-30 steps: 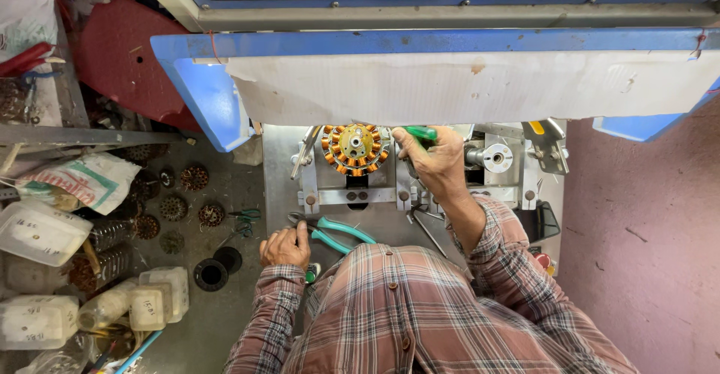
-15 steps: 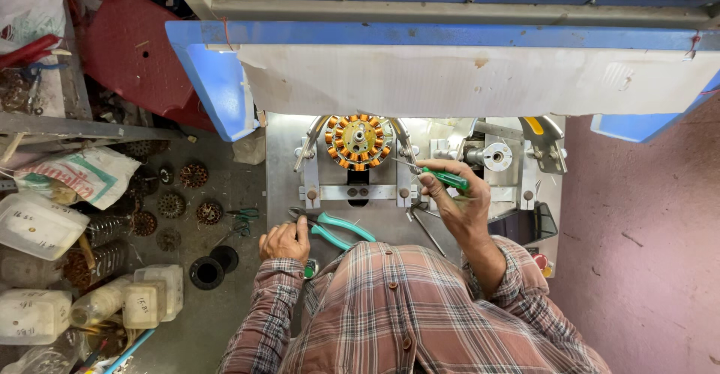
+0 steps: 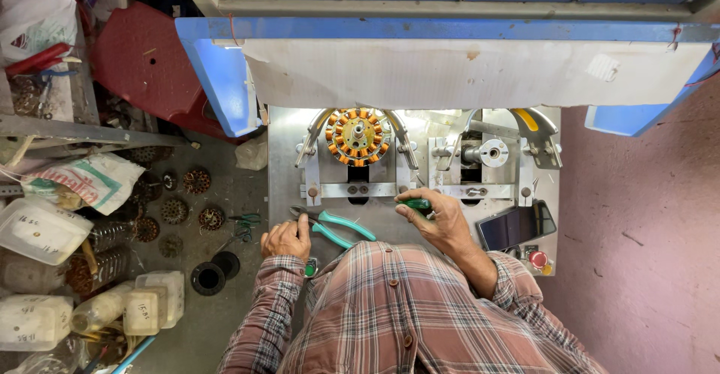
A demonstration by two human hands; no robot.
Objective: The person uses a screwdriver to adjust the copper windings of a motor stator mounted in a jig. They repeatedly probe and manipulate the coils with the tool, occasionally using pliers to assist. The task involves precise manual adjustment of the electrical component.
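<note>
My right hand is closed around a green-handled tool, held low over the grey metal machine bed. My left hand rests with curled fingers on the bed's front edge, touching the teal-handled pliers that lie there. A round stator with orange copper windings sits clamped in the left fixture, beyond both hands. A bare spindle sits in the right fixture.
A dark phone and a red button lie at the bed's right front. On the floor to the left are several wound stators, black rings, white plastic containers and a red stool. A blue machine housing overhangs the back.
My right hand has drawn back from the stator toward the bed's front, carrying the green-handled tool. My left hand has stayed by the pliers.
</note>
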